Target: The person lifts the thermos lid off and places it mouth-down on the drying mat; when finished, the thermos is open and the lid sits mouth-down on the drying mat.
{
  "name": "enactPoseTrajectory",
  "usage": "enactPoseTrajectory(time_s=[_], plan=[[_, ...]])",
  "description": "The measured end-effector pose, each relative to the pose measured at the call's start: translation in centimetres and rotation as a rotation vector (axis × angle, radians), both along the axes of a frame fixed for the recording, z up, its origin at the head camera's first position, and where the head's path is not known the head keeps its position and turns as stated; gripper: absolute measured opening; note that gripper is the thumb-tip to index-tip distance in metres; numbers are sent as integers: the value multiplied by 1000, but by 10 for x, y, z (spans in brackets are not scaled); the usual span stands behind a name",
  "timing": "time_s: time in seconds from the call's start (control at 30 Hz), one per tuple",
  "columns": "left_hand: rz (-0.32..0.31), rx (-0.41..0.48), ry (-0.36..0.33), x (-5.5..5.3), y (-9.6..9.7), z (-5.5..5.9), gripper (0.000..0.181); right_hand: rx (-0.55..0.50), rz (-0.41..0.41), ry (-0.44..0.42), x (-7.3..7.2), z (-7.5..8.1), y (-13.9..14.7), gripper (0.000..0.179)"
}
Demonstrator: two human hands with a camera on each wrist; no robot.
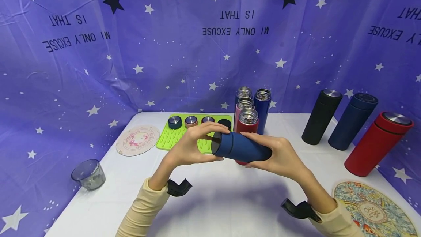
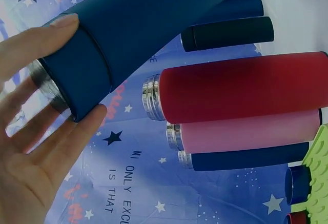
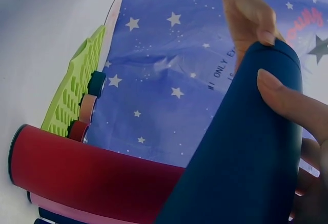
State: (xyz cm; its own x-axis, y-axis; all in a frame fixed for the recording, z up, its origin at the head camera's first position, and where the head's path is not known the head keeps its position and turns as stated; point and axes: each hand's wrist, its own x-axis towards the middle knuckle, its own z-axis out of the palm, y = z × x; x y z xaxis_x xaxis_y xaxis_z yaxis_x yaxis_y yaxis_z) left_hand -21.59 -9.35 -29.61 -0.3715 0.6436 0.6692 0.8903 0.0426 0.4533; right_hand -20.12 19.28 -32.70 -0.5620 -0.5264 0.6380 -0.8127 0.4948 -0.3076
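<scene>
A capped dark blue thermos bottle (image 1: 248,149) is held tilted almost sideways above the table, its lid toward the left. My right hand (image 1: 281,155) grips the bottle's body, thumb on one side and fingers on the other. At the other end my left hand (image 1: 187,145) holds the lid (image 2: 77,73) between thumb and fingertips, and the lid's silver top faces the palm. Behind the bottle stand several uncapped thermos bottles: a red one (image 2: 241,88), a pink one (image 2: 251,129) and blue ones (image 1: 262,114). Removed lids (image 1: 175,122) sit in a row on a green mat (image 1: 167,140).
Three capped bottles stand at the right: black (image 1: 320,120), dark blue (image 1: 352,125) and red (image 1: 376,147). A colourful round mat (image 1: 375,207) lies at the near right. A pink round mat (image 1: 138,140) and a clear glass cup (image 1: 88,175) are along the left edge.
</scene>
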Motion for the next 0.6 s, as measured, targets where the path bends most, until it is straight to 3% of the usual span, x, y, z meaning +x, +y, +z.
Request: enactPoseTrajectory(time_s=[0.13,0.37,0.43,0.5,0.6], plan=[[32,30,-65,9,2,8,64,6,-38,103,1,-1,-4,81],[181,32,-226,-8,1,-13,63,54,-125,249,3,-2,-8,84],[196,24,-251,-11,1,-16,62,62,-133,260,3,-2,-8,85],[183,8,-250,-11,2,-17,63,57,-130,244,3,-2,-8,85],[132,-26,-187,-7,2,-12,66,47,-115,189,1,-4,-6,83]])
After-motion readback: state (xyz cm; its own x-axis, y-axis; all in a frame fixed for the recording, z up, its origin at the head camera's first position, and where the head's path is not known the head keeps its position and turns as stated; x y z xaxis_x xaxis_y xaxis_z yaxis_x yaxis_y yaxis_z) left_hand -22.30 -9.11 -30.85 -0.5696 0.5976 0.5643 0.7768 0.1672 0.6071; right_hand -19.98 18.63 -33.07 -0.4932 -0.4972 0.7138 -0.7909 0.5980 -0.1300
